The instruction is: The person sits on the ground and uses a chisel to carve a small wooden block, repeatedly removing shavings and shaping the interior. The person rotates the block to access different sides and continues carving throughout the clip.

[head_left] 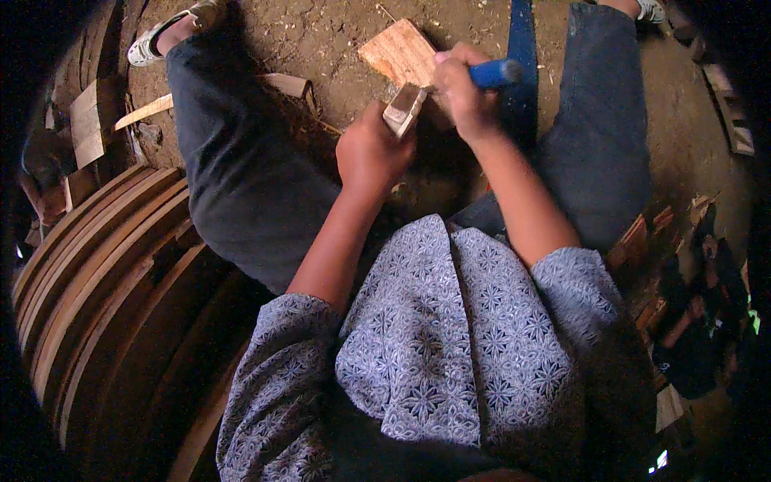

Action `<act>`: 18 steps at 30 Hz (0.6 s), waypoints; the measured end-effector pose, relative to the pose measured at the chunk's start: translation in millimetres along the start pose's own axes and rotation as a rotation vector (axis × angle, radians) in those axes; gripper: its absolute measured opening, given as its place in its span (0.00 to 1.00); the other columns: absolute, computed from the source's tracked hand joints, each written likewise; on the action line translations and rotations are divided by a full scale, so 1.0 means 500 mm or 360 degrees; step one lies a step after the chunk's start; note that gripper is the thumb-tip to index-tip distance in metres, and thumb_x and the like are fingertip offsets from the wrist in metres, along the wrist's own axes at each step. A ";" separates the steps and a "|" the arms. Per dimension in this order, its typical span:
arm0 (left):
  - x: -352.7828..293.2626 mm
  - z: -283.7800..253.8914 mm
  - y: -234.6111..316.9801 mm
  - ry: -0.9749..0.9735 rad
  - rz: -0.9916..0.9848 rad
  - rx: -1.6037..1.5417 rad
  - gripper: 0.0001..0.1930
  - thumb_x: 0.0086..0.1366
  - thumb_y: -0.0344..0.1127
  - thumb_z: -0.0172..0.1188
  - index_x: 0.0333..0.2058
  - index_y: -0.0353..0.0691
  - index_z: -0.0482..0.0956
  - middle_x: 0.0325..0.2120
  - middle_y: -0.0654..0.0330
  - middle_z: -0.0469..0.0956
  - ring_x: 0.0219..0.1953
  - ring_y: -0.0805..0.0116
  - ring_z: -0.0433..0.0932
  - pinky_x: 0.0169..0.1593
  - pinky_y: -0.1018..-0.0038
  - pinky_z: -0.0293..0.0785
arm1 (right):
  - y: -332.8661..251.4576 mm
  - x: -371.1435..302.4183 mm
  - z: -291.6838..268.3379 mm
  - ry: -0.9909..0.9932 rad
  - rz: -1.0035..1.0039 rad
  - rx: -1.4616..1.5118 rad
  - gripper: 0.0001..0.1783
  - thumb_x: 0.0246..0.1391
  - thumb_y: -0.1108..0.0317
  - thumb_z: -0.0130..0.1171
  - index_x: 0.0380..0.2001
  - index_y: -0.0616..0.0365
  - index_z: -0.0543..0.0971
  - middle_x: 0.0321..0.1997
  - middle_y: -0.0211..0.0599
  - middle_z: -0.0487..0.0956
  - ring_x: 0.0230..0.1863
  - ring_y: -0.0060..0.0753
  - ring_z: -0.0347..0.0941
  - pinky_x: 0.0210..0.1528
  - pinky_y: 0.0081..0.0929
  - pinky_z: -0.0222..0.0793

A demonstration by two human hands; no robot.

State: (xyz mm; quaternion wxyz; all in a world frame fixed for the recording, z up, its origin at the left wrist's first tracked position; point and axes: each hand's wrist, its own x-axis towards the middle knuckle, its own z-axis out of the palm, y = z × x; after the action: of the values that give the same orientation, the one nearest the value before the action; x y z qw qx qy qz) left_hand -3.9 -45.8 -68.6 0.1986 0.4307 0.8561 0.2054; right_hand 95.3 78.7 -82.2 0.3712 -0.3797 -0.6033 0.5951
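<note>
My left hand (373,153) is closed round a small wooden block (403,111), which sticks up from the fist with a brown upper face and a paler side. Close beside it, my right hand (467,92) grips a tool with a thick blue handle (496,74). The handle's rounded end points right, and the fingers hide most of the rest. The tool's working end seems to meet the block, though its shape is too small to make out. Just beyond both hands lies a flat light-brown board (399,50), partly covered by the right hand.
A blue strip (522,64) runs along the ground inside my right leg. Curved-looking stacked planks (112,249) fill the left side. Wood offcuts (285,83) and shavings lie on the dirt floor (321,40). Broken wood pieces (634,241) are heaped at the right.
</note>
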 end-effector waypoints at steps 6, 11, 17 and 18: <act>-0.006 0.003 -0.018 -0.0029 -0.0023 0.0011 0.16 0.48 0.42 0.67 0.32 0.40 0.73 0.26 0.45 0.79 0.31 0.43 0.78 0.34 0.54 0.74 | -0.115 0.009 -0.041 -0.0172 -0.0100 0.0766 0.14 0.53 0.66 0.51 0.16 0.54 0.67 0.13 0.26 0.64 0.17 0.21 0.59 0.22 0.24 0.55; 0.003 -0.004 0.007 -0.0099 -0.0068 -0.0007 0.18 0.47 0.42 0.68 0.34 0.41 0.74 0.27 0.46 0.79 0.32 0.43 0.78 0.35 0.55 0.74 | -0.015 -0.005 0.011 0.0020 -0.0114 -0.0088 0.14 0.51 0.64 0.57 0.17 0.58 0.70 0.14 0.29 0.67 0.20 0.22 0.63 0.24 0.28 0.59; 0.001 -0.008 -0.006 -0.0136 -0.0107 0.0016 0.20 0.46 0.42 0.69 0.35 0.41 0.74 0.28 0.46 0.79 0.33 0.44 0.78 0.36 0.55 0.75 | -0.113 0.006 -0.023 0.0031 -0.0104 0.0841 0.14 0.53 0.73 0.46 0.15 0.52 0.59 0.12 0.26 0.57 0.14 0.20 0.49 0.22 0.25 0.49; -0.005 -0.001 -0.016 -0.0087 -0.0078 0.0000 0.18 0.47 0.43 0.68 0.33 0.41 0.74 0.27 0.46 0.79 0.32 0.44 0.78 0.35 0.54 0.74 | -0.137 0.003 -0.025 -0.0051 -0.0194 0.0849 0.14 0.54 0.71 0.46 0.16 0.52 0.59 0.12 0.26 0.58 0.14 0.20 0.50 0.22 0.25 0.49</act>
State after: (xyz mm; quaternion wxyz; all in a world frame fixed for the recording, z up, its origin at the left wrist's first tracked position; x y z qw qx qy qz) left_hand -7.9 -52.0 -72.0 0.2268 0.4152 0.8605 0.1887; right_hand 104.8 85.3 -13.4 0.4836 -0.2219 -0.4528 0.7154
